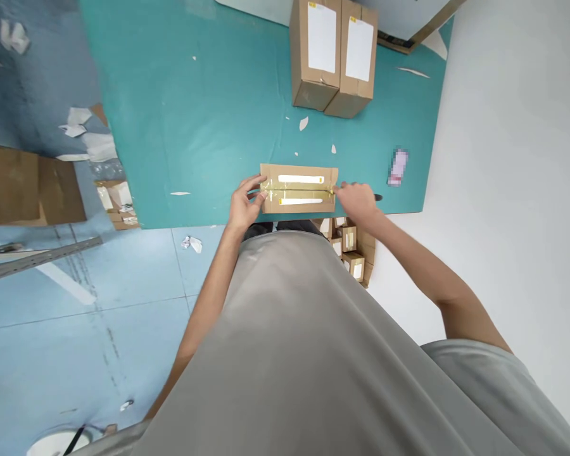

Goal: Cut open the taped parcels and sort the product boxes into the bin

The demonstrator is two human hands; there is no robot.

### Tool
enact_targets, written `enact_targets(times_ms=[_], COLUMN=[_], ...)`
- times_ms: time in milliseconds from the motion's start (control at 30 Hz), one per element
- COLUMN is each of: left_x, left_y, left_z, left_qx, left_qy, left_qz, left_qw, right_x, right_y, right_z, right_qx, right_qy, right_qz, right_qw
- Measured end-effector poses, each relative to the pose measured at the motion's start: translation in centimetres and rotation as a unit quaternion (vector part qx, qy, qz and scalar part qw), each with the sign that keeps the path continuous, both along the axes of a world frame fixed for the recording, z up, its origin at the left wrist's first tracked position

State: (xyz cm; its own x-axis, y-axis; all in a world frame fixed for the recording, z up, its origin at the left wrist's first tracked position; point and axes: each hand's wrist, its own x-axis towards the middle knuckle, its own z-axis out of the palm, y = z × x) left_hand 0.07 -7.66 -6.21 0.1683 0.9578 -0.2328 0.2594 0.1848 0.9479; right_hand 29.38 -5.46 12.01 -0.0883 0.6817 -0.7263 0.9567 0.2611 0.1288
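Observation:
A long cardboard box (300,171) lies at the near edge of the green table, with clear tape along its middle seam and a white label strip on each side of it. My left hand (245,201) grips the box's left end, its fingers and thumb resting on the cardboard and tape. At the right end of the seam, my right hand (357,201) is closed round a slim tool, apparently a knife; its dark end (379,197) sticks out behind the fist. The tool's front tip is too small to make out clearly.
Two tall cardboard boxes (315,94) with white labels stand at the back of the green table (194,126). A blurred pink item (398,167) lies to the right, and paper scraps are scattered about. Below the table edge are several small boxes (354,266); a large carton (28,190) is at left.

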Motion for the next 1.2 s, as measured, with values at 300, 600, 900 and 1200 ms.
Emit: enact_targets(times_ms=[300, 600, 900, 1200], left_x=[1.2, -0.5, -3.4, -0.7], left_y=[-0.6, 0.5, 0.9, 3.4], left_z=[0.2, 1.3, 0.5, -1.0], left_qx=[-0.047, -0.086, -0.107, -0.144], left_qy=[-0.017, 0.005, 0.056, 0.096], left_qz=[0.065, 0.15, 0.241, 0.172], left_qw=[0.997, 0.985, 0.963, 0.97], right_x=[6.0, 16.3, 6.9, 5.8], right_y=[-1.4, -3.3, -3.1, -1.6], right_z=[0.6, -4.8, -16.0, -11.4], right_qx=[-0.015, 0.096, -0.012, 0.083], right_qy=[0.012, 0.206, 0.465, 0.496], right_qz=[0.037, -0.307, -0.673, -0.634], right_qw=[0.999, 0.924, 0.574, 0.588])
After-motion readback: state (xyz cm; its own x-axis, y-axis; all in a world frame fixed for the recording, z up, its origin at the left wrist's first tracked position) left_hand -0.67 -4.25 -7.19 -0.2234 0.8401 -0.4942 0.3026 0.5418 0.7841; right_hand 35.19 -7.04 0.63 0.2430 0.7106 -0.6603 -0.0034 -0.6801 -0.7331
